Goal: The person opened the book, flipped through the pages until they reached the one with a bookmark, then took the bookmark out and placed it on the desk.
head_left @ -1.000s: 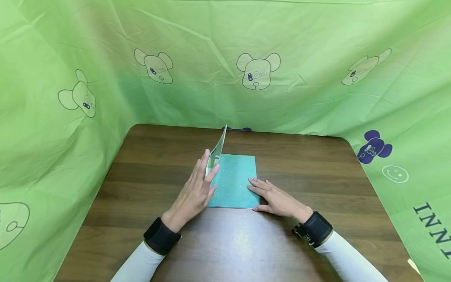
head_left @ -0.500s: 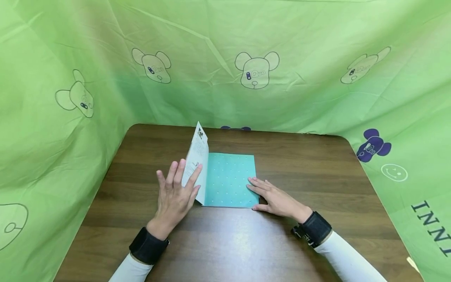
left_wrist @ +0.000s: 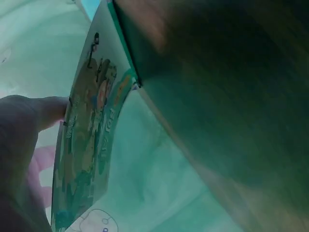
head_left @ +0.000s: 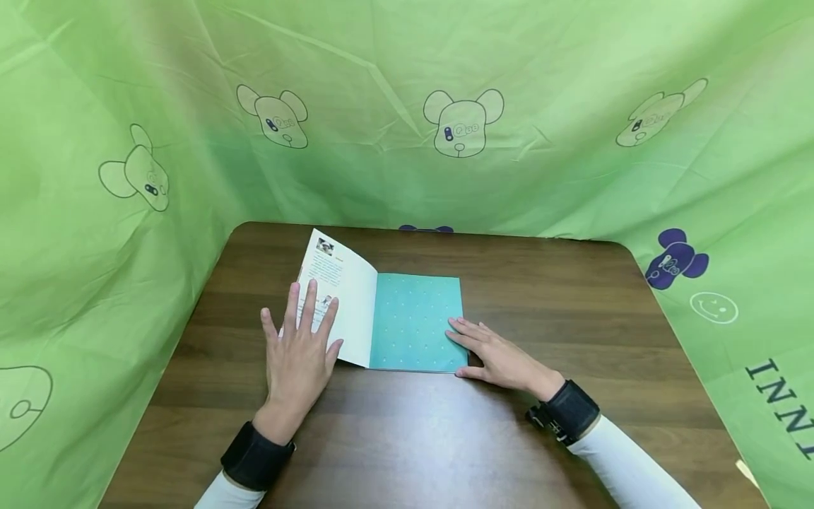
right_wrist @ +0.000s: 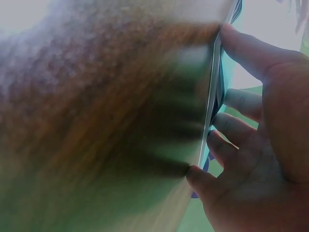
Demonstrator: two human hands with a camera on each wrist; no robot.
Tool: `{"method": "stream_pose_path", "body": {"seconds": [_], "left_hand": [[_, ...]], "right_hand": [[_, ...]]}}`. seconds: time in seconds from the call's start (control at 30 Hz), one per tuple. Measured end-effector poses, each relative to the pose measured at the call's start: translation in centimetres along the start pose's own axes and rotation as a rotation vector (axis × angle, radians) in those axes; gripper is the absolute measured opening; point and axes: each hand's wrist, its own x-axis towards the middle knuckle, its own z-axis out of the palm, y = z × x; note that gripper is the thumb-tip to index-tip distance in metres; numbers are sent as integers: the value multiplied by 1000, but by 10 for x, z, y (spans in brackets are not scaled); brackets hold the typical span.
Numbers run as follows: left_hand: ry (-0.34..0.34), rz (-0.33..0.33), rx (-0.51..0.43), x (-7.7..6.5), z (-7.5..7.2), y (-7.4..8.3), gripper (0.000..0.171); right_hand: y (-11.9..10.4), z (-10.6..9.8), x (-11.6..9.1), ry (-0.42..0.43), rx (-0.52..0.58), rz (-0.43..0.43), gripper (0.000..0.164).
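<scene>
A thin picture book [head_left: 416,322] lies opened on the table, its right side a turquoise sheet with small pale dots. Its left leaf [head_left: 352,297], white with print and small pictures, slants up from the fold. My left hand [head_left: 299,360] lays spread, straight fingers over that leaf's outer part. In the left wrist view, the cover's illustrated outer face [left_wrist: 91,130] stands tilted off the table, with my thumb at its edge. My right hand [head_left: 496,357] rests extended fingertips on the turquoise side's right edge. The right wrist view shows my fingers [right_wrist: 224,128] along the book's edge.
The brown wood-grain table [head_left: 572,304] has rounded far corners. A green cloth [head_left: 369,170] printed with bear heads hangs behind it and along both sides. Black bands [head_left: 257,456] circle both wrists.
My left hand has moved left, swinging the cover leaf from nearly upright over to the left and lower, so its white printed side now shows. My right hand has stayed in place.
</scene>
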Motion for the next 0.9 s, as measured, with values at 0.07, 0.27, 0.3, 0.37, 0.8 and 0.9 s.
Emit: {"method": "stream_pose_path", "body": {"seconds": [0.07,0.27,0.3,0.37,0.8,0.9], "left_hand": [[-39,-14,-1,-1,2,0,66],[-210,1,-11,-7,11,2,63],[-241,9,-26,-9,13,4,62],[-293,20,-68,-12,17,8,60],[-513,30,-274,-26,23,31,53],[-556,22,-295,-26,22,34,54]], "right_hand": [[-1,-1,0,4,2,0,74],[-1,-2,2,-3,15,2,73],[-1,-1,2,-3,14,1,73],[-1,-1,2,0,12,1,73],[-2,-1,2,6,16,-2,73],[0,-1,2,17,13,-16,73]]}}
